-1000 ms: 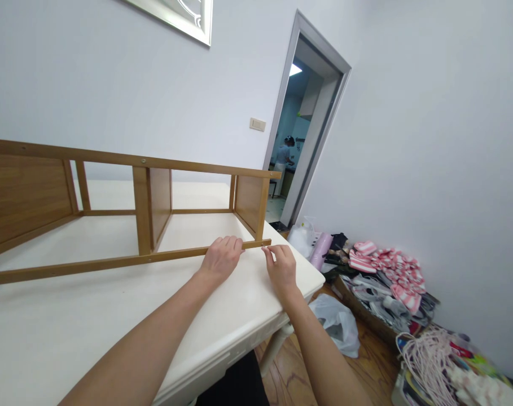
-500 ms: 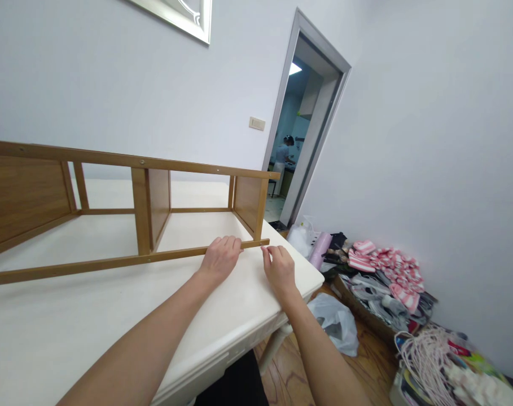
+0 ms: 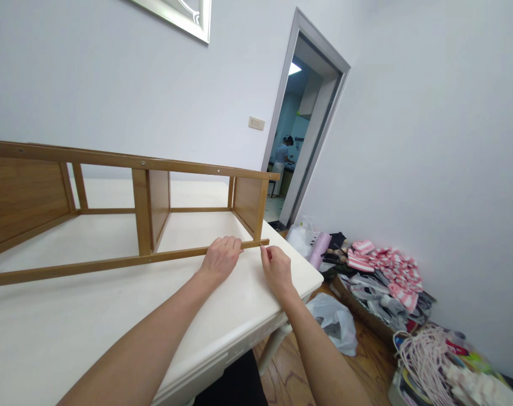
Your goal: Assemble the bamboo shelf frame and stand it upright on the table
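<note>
A brown wooden shelf frame (image 3: 143,208) lies on its side on a white table (image 3: 125,316). My left hand (image 3: 221,259) is wrapped over its near rail, a little short of the rail's right end. At that right end, my right hand (image 3: 276,268) has thumb and forefinger pinched together by a small fastener hole. Whatever sits between those fingertips is too small to make out. Small metal fasteners show along the upper rail.
Right of the table, a white plastic bag (image 3: 334,324) lies on the wooden floor. Beyond are a box of cloth goods (image 3: 383,270) and a bundle of pale cord (image 3: 425,361). Through the doorway (image 3: 298,124) a person stands in another room.
My right hand has shifted slightly left, its fingertips still at the rail's end. My left hand keeps its hold, and the shelf frame stays put.
</note>
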A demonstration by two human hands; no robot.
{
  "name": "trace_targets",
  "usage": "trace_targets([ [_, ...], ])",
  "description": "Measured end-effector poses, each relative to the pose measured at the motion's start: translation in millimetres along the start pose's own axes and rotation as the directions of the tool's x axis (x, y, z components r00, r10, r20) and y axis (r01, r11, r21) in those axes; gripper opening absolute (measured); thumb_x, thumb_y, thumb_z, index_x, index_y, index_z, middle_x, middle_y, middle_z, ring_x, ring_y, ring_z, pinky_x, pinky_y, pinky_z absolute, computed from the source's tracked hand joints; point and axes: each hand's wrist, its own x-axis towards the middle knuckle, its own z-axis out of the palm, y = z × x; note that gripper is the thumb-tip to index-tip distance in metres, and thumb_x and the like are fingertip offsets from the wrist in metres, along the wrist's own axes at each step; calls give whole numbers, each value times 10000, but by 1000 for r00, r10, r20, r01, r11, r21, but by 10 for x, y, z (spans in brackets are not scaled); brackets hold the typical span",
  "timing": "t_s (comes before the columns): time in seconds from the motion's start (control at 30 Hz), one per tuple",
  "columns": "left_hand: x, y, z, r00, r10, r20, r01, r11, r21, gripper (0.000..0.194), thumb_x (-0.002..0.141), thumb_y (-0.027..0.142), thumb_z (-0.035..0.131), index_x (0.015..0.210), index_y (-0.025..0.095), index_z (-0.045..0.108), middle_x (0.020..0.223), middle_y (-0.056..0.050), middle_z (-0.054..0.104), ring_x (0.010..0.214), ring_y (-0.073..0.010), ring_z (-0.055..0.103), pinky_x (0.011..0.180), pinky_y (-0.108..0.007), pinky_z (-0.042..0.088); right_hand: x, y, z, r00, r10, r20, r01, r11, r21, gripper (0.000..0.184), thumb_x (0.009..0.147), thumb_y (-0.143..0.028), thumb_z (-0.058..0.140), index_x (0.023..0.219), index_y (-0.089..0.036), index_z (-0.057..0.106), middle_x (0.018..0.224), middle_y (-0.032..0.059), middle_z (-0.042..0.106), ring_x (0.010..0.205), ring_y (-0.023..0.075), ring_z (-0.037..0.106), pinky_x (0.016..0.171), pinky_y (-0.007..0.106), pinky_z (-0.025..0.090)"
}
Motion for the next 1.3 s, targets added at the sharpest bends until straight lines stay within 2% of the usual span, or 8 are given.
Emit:
trace_targets([
  [0.43, 28, 21, 57, 1000, 12, -5, -12, 1000, 2, 72, 916, 217, 550, 867, 166, 535, 795, -58, 577, 758, -224, 546, 684, -357, 352, 19, -46, -64, 982, -177, -61, 165, 973, -162, 204, 979, -219, 368, 827, -211, 504, 773, 53, 563, 706, 182, 525, 628, 297, 420],
  [0.53, 44, 33, 66, 1000, 5, 4, -5, 1000, -16, 76, 924, 207, 528, 859, 168, 528, 787, -59, 580, 751, -223, 553, 680, -357, 362, 37, -78, -86, 975, -209, -78, 204, 977, -68, 174, 976, -207, 363, 868, -217, 499, 831, 69, 585, 779, 188, 562, 671, 300, 458],
  [0.63, 64, 50, 64, 1000, -10, 24, 10, 1000, -27, 76, 929, 132, 466, 898, 168, 527, 795, -58, 596, 751, -217, 567, 685, -354, 379, 69, -150, -60, 958, -284, 37, 278, 953, 118, 155, 975, -223, 359, 927, -219, 507, 1055, 113, 624, 962, 196, 604, 756, 312, 497],
  [0.73, 92, 81, 37, 998, -39, 39, 41, 998, -49, 133, 929, 101, 426, 1012, 154, 516, 830, -63, 620, 780, -213, 587, 716, -352, 408, 110, -240, 0, 946, -250, 204, 181, 934, 307, 164, 977, -284, 353, 955, -221, 502, 1134, 115, 633, 934, 190, 637, 757, 322, 513],
  [0.87, 162, 126, 11, 995, -34, 93, 42, 996, -82, 107, 951, 156, 412, 1009, 148, 501, 872, -75, 635, 831, -205, 603, 765, -349, 434, 209, -283, 98, 926, -97, 364, -89, 883, 462, 221, 971, -365, 329, 969, -217, 492, 879, 57, 658, 635, 156, 593, 631, 309, 490],
  [0.97, 215, 117, 37, 992, 2, 125, 8, 997, -81, 112, 954, 181, 407, 998, 138, 501, 867, -85, 626, 854, -213, 597, 761, -355, 439, 314, -257, 184, 933, -67, 353, -90, 908, 410, 220, 921, -384, 393, 771, -234, 450, 683, 21, 591, 620, 171, 549, 612, 304, 438],
  [1.1, 234, 71, 4, 992, 23, 121, -10, 994, -108, 135, 947, 207, 424, 1013, 124, 508, 864, -106, 607, 843, -229, 579, 752, -373, 444, 411, -280, 237, 941, -37, 337, -88, 932, 350, 244, 890, -383, 400, 686, -249, 408, 621, 27, 572, 610, 183, 535, 607, 312, 404],
  [1.3, 63, -105, -410, 998, 56, -33, -60, 987, -151, 128, 939, 196, 406, 959, 152, 524, 907, -115, 601, 862, -227, 562, 746, -373, 443, 474, -233, 272, 950, -35, 311, -73, 942, 327, 199, 900, -391, 382, 783, -248, 456, 636, 38, 610, 636, 209, 589, 650, 342, 423],
])
